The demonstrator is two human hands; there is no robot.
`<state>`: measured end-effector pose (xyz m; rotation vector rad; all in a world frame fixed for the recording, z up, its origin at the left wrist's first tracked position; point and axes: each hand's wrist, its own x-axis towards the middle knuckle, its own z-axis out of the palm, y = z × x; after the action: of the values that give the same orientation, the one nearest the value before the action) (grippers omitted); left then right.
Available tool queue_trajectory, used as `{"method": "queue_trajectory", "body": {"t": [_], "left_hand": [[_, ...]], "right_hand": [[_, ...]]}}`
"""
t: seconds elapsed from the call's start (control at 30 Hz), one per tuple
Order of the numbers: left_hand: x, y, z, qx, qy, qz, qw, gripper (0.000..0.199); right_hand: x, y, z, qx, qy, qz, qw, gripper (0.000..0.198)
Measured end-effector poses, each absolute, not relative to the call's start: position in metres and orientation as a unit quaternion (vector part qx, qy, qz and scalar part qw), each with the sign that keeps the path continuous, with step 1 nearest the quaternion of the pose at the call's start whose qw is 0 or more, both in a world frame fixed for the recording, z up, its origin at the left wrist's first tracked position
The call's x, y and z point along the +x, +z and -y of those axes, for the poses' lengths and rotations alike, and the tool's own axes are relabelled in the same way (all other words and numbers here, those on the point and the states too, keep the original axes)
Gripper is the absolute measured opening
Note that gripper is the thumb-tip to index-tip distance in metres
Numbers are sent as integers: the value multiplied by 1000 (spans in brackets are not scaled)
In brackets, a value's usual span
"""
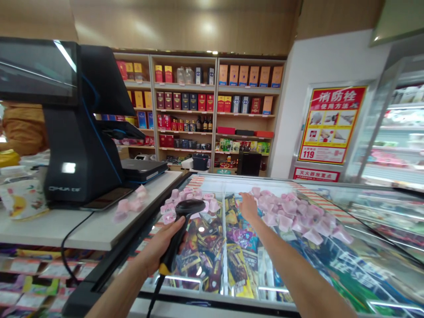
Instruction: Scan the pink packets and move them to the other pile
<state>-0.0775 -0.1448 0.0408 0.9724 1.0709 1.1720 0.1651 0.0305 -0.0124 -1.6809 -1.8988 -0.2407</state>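
My left hand (172,240) is wrapped round the handle of a black barcode scanner (190,206) with a yellow band near its cable. The scanner's head sits over a group of small pink cups (170,207), some with barcode labels facing up, on the glass top of a chest freezer (212,179). My right hand (248,206) is stretched forward low over the glass, beside the left edge of a larger pile of pink cups (291,210). One finger points out to the left, nothing shows in that hand, and its other fingers are partly hidden.
A black checkout terminal (76,145) stands on the white counter (99,229) at left, near several more pink cups (130,205). Packaged ice creams (202,251) lie under the glass. The scanner's cable (155,293) hangs toward me. Boxed goods fill shelves (185,88) behind.
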Motion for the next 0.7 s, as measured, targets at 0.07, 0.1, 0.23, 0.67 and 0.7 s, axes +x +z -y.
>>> {"method": "queue_trajectory", "body": {"t": [0.07, 0.1, 0.23, 0.67, 0.7], "left_hand": [[-71, 40, 145, 421, 496, -455, 608, 29], [-68, 40, 145, 421, 491, -457, 611, 29], [-57, 41, 145, 429, 481, -468, 604, 30], [-6, 50, 141, 482, 442, -415, 633, 31], [-1, 51, 142, 483, 443, -413, 633, 31]], "right_hand": [[188, -12, -30, -630, -156, 732, 208, 39], [197, -12, -30, -624, -178, 742, 167, 38], [213, -10, -31, -602, -230, 761, 77, 31], [202, 1, -7, -494, 463, 389, 625, 25], [201, 0, -5, -453, 529, 343, 631, 23]]}}
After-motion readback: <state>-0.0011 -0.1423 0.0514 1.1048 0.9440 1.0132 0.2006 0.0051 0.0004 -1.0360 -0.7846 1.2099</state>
